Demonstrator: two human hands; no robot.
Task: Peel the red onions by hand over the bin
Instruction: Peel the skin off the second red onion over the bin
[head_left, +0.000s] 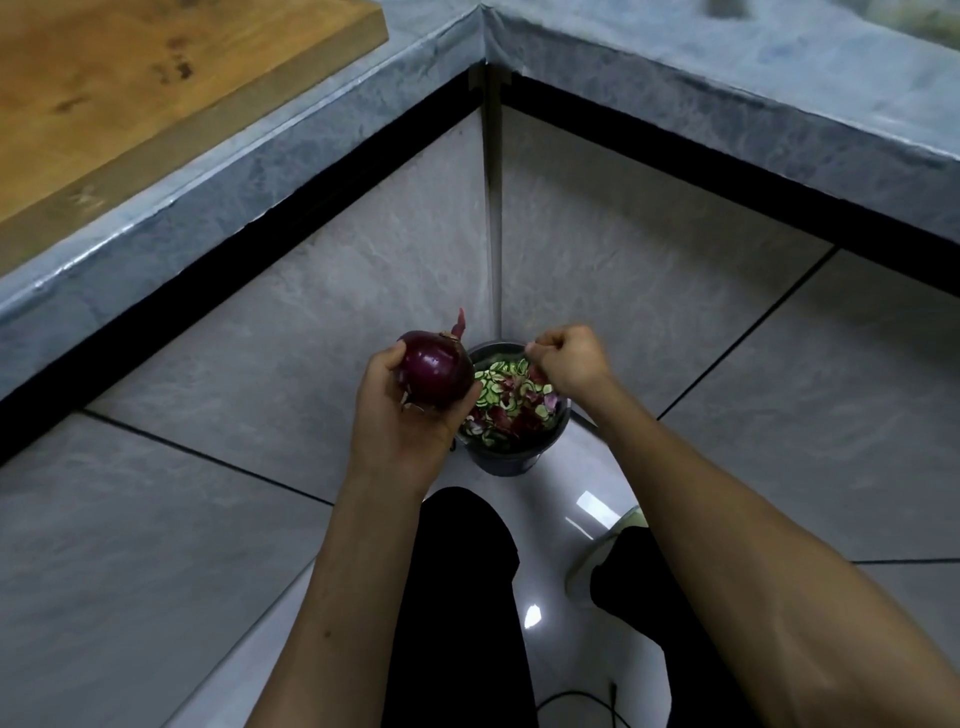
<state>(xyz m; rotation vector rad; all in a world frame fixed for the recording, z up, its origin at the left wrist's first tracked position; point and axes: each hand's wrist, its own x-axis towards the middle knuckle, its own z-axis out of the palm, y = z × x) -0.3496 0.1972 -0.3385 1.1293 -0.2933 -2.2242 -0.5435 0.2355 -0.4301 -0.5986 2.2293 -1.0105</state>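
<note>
The person's left hand (400, 410) is holding a round, shiny dark red onion (435, 375) in its grip, just beside a small dark bin (511, 460). The right hand (567, 361) is pinching a bit of skin over it. Peels are piling up inside. Some papery skin is still hanging on, so peeling looks partly done.

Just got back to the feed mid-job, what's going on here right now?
A person is standing at a tiled corner under a grey counter, peeling a red onion. The left hand grips the onion just left of a dark bin on the floor. The right hand is curled above the bin, seemingly pinching a bit of skin, though that is hard to make out. The bin already holds green slices and purple peel. A wooden board lies on the counter.
</note>
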